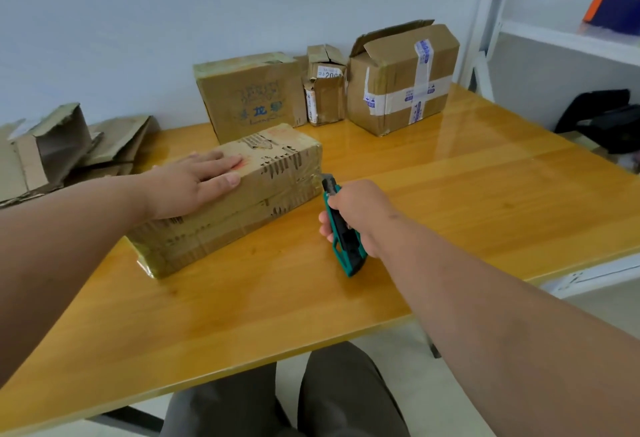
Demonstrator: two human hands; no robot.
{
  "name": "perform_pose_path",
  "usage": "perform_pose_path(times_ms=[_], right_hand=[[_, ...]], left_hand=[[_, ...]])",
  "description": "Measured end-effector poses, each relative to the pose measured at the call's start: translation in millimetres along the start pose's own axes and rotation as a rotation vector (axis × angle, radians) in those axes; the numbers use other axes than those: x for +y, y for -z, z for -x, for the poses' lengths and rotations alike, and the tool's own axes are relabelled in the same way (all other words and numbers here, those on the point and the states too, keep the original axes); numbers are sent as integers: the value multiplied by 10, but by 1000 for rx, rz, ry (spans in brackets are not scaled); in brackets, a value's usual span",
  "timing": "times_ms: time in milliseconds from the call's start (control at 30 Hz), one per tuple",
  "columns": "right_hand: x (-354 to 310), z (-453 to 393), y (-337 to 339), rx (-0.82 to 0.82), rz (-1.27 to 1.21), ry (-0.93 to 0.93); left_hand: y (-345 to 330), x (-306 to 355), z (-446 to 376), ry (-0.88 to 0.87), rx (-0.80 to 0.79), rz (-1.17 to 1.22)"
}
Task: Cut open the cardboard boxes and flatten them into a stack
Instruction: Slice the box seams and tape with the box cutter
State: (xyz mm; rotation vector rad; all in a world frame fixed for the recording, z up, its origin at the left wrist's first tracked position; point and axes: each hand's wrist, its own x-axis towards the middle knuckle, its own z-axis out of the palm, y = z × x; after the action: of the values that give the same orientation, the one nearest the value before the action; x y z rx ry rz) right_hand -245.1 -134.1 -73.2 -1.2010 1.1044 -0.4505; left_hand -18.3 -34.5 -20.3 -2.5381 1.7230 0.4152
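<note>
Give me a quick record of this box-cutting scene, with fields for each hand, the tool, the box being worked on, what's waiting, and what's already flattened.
left hand: flat on top of the long taped box
right hand: grips the green utility knife
knife tip: at the box's right end, near its taped edge
box state: intact, lying on the wooden table
waiting: three boxes by the wall, the right one with a flap up
flattened: cardboard pile at the table's left edge

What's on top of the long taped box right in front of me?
Your left hand rests flat on the long taped box, fingers straight. Torn tape and print show beside it. The part of the top under the palm is covered.
</note>
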Motion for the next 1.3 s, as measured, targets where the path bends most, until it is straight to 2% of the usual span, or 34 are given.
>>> perform_pose_path(times_ms=[400, 767, 1033, 1133, 1300], right_hand=[[-14, -59, -217, 72, -264, -43], [-49, -37, -503, 53, -260, -72], [32, 103, -725, -69, -17, 1], [107, 164, -850, -111, -75, -28], [123, 150, -802, -84, -69, -45]], left_hand=[[14, 35, -38, -15, 11, 9], [45, 128, -47, 15, -4, 77], [53, 141, -32, 18, 5, 85], [55, 159, -24, 24, 13, 78], [57, 149, 14, 24, 25, 71]])
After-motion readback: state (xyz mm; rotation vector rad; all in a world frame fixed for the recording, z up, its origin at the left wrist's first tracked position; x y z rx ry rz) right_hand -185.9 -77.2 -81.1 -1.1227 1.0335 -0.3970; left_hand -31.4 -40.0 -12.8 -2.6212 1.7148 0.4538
